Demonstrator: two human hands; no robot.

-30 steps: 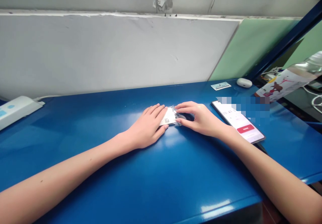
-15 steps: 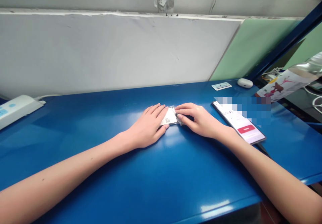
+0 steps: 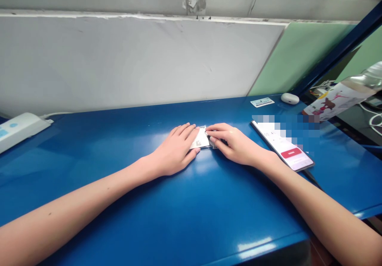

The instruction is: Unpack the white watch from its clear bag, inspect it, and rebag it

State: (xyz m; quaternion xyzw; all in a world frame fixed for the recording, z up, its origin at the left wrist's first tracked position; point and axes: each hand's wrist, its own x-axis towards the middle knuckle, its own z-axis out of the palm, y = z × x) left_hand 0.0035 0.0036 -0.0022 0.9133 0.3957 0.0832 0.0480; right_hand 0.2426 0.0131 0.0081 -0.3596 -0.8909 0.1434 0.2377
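Packet (image 3: 202,139): lying on the blue table (image 3: 185,210), between my hands.
Left hand (image 3: 176,149): I'm resting it flat over one end, fingers slightly spread.
Right hand (image 3: 234,141): I'm holding fingertips and thumb at the other; from here I can't tell whether they're pinching.
Slip risk: too-light left pressure, letting a right-hand pull skid it.

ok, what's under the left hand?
A white flat item; only its right part shows, with a grey mark. The left hand covers the rest; whatever else lies beneath can't be seen.
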